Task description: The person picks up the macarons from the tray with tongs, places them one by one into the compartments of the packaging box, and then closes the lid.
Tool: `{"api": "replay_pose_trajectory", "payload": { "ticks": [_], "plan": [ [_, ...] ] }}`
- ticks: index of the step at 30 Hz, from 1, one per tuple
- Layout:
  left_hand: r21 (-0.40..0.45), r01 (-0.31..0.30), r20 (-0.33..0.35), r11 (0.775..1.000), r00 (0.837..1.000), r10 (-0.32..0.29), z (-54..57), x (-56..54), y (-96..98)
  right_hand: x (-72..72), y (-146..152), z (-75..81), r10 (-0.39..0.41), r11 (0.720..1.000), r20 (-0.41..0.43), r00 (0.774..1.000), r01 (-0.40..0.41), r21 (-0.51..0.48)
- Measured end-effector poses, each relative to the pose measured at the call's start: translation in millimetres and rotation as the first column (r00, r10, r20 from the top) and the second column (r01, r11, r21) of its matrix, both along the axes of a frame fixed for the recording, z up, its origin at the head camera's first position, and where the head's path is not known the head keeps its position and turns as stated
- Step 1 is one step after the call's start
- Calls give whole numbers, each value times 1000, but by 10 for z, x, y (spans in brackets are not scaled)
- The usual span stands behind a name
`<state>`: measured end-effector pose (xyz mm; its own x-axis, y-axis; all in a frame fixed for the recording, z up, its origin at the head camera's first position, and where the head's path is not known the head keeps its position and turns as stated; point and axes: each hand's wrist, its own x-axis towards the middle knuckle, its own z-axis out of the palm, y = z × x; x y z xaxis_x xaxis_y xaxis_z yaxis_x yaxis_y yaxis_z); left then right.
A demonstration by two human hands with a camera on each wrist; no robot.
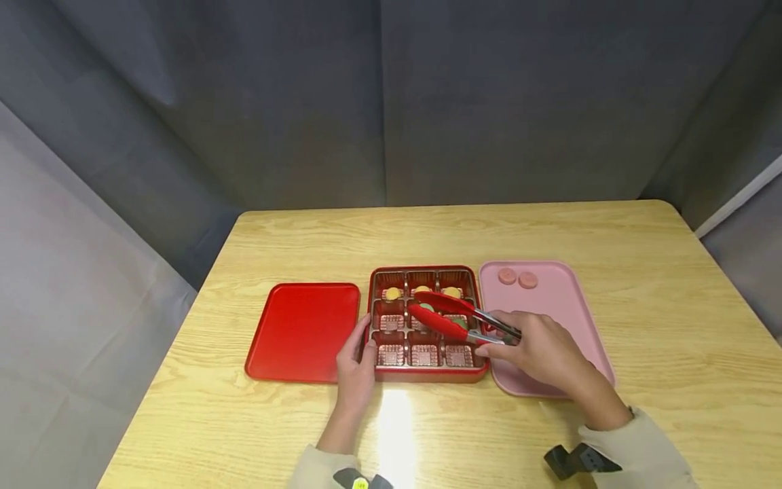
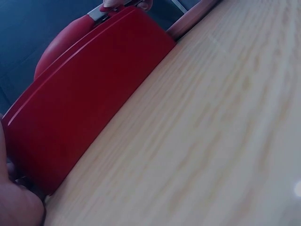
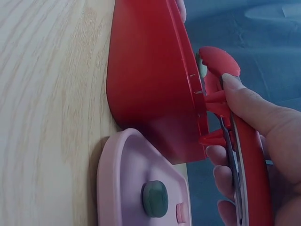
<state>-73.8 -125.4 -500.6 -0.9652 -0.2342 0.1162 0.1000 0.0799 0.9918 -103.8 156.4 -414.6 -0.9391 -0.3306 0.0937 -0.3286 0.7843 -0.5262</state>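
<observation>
Head view: right grip [image 1: 544, 346] clamped round red tongs [image 1: 442, 324], left hand [image 1: 356, 373] lay uncurled against red box [image 1: 421, 375]; I judged the green disc [image 1: 426, 308] at the tips light, firm, best rim-pinched.

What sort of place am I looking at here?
Probably a curtained-off filming or demonstration booth: dark grey fabric curtains hang behind the pale wood-grain table, and small black devices sit on both cream fabric sleeves.

Red-tipped tongs [image 1: 449, 302] slant over a red, nine-compartment box [image 1: 421, 375], a green round piece [image 1: 425, 308] between their tips.
</observation>
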Motion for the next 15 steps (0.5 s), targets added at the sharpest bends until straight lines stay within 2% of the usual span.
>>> {"api": "replay_pose_trajectory", "payload": {
  "ticks": [6,15],
  "plan": [
    [-11,0,7,1000,1000,1,27,-4,-14,0,8,-22,-1,1000,-4,1000,1,-14],
    [58,12,25,998,1000,-13,42,-3,2,44,95,14,-15,999,-1,1000,15,-30]
  ]
}}
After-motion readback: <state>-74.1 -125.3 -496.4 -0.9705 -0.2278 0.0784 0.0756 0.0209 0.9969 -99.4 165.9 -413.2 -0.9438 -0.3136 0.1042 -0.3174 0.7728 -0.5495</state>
